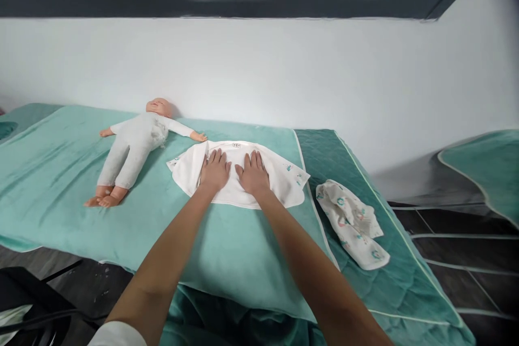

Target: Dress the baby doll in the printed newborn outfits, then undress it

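Both palms down here, left hand [215, 172] and right hand [253, 174] side by side, fingers a little spread, pinching nothing, just lying flat on the cloth! And the cloth is a white baby top [236, 192], right beneath both palms, its small neck label [236, 145] showing just beyond the fingertips, printed ends poking out on either side. How far along? Well, the spreading looks largely done: the body lies broad and mostly flat, the hem open on the near side of the hands. What's left, by my reading, is the smoothing, since a raised fold runs just outside the left hand, and no neat folding shows yet. Off to the right of the right hand, apart from it, a printed baby garment [344, 221] lies crumpled, so that one looks untidied. And out left of the left hand, a baby doll [138, 135] lies on its back on the pale green bed cover [60, 173], one arm reaching to the top's edge
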### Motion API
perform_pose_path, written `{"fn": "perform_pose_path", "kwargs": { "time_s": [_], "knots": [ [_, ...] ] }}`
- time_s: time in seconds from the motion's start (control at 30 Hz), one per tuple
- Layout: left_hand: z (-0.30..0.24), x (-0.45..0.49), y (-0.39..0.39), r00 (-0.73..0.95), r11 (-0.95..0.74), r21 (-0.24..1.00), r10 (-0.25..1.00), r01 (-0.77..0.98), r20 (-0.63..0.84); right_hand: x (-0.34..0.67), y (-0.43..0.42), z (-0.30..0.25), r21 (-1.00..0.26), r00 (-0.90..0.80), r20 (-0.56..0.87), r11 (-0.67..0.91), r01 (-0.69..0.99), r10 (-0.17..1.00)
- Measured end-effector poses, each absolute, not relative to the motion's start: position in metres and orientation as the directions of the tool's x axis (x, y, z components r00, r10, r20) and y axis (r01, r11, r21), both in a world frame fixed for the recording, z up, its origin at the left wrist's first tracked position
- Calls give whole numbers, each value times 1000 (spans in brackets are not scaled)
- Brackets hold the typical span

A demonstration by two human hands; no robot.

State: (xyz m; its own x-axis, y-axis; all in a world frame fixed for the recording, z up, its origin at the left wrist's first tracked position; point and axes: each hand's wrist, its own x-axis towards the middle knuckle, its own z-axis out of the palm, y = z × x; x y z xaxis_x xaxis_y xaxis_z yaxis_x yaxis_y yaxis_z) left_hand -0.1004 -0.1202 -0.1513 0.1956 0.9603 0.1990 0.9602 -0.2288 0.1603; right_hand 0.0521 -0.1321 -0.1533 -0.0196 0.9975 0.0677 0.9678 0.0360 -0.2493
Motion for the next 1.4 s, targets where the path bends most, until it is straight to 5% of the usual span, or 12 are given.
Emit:
{"fn": "perform_pose_path", "kwargs": {
  "time_s": [0.3,0.8,1.07,1.4],
  "knots": [
    [-146,-107,-84,141,-173,257,980,951,139,52,-155,-155,-229,-51,98,72,971,994],
    [-152,-105,-67,175,-244,251,948,937,267,51,-85,-170,-439,125,105,-66,896,987],
    [-152,-101,-70,147,-179,247,979,952,145,46,-91,-163,-340,88,109,-47,939,990],
    [-154,-109,-142,94,-140,217,974,966,208,46,-150,-160,-175,-147,131,169,970,980]
  ]
}}
